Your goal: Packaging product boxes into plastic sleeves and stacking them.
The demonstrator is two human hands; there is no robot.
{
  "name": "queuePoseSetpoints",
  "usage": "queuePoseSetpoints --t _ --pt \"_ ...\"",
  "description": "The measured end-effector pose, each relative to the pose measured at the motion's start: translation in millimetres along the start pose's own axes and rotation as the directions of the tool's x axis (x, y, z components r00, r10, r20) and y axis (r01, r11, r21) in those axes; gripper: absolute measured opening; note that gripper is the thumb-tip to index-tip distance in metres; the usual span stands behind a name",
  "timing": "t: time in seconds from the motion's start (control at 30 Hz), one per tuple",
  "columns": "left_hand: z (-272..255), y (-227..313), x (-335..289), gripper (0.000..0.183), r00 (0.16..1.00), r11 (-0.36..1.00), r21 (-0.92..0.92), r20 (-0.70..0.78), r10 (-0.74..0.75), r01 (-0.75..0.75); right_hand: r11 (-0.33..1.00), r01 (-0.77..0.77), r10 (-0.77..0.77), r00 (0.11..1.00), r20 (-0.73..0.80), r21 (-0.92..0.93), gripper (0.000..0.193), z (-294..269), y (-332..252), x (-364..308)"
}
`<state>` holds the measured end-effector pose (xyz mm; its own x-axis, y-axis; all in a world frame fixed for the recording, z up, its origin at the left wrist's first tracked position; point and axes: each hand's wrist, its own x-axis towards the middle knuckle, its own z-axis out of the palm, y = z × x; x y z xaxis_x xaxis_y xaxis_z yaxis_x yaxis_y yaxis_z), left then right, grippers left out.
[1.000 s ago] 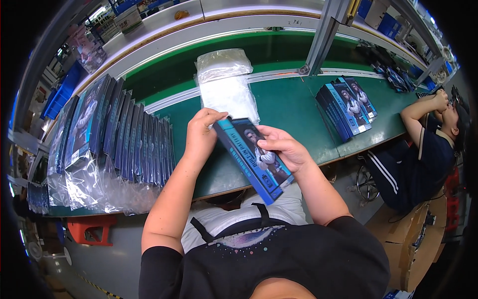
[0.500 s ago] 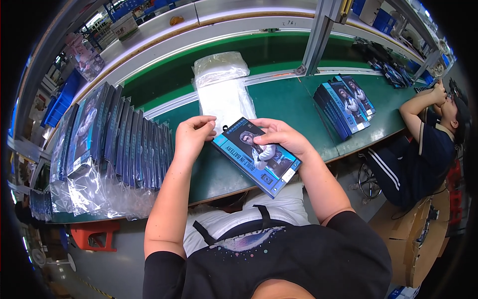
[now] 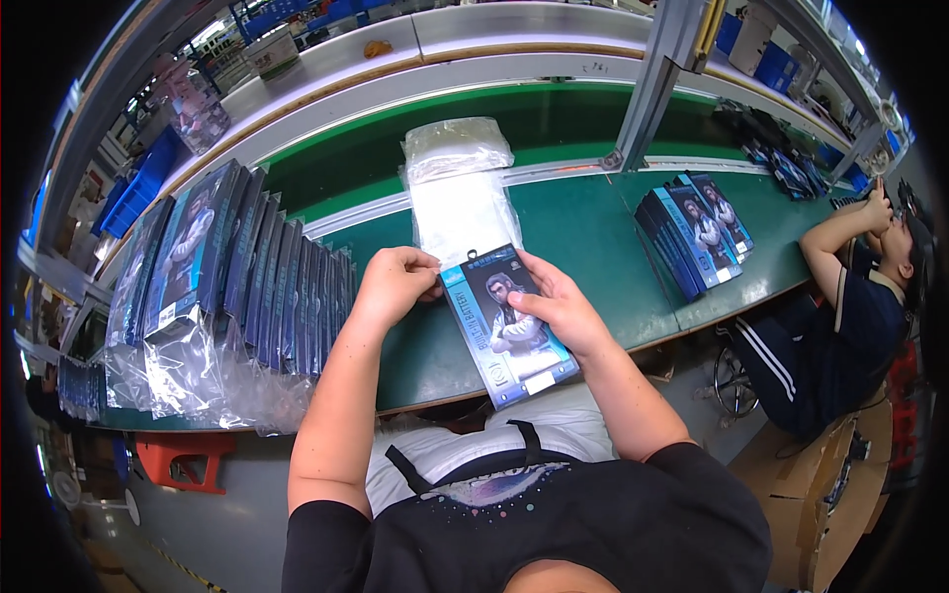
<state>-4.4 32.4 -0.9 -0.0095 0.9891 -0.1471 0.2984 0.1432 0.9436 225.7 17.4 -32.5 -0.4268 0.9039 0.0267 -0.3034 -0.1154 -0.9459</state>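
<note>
A flat blue retail box (image 3: 509, 336) with a printed figure on its face lies tilted over the near edge of the green table (image 3: 593, 247). My right hand (image 3: 556, 304) holds its right side, thumb across the picture. My left hand (image 3: 395, 285) pinches the box's top left corner. Directly behind the box lies a stack of clear plastic bags (image 3: 460, 193).
A long row of bagged blue boxes (image 3: 222, 287) stands on edge at my left. A smaller stack of the same boxes (image 3: 692, 232) lies at the right. A seated person (image 3: 850, 296) works at the far right. A metal post (image 3: 647, 84) rises behind.
The box has turned from edge-on to face up and now lies flatter. My left hand has shifted from behind the box to its top left corner.
</note>
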Motion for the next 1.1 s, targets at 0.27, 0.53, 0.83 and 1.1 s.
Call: queuePoseSetpoints --t 0.27,0.53,0.83,1.1 --pt "23.5 2.0 -20.5 0.023 0.797 0.676 0.553 -0.035 0.603 -0.487 0.989 0.139 -0.146 0.978 -0.151 -0.058 0.067 16.9 7.4 -13.5" --pt "22.4 -10.1 -52.4 0.025 0.703 0.56 0.511 0.132 0.699 -0.653 0.994 -0.088 0.072 0.973 -0.22 -0.066 0.042 5.1 -10.4 -20.1" --pt "55.3 -6.4 -55.6 0.038 0.989 0.483 -0.864 0.112 -0.093 0.143 0.989 -0.126 0.12 0.99 -0.079 -0.081 0.021 15.9 -2.0 -31.9" --pt "42.4 12.5 -56.0 0.036 0.991 0.402 -0.907 0.106 -0.079 0.129 0.898 0.045 0.067 0.969 0.236 -0.438 0.106 20.0 -48.3 -42.1"
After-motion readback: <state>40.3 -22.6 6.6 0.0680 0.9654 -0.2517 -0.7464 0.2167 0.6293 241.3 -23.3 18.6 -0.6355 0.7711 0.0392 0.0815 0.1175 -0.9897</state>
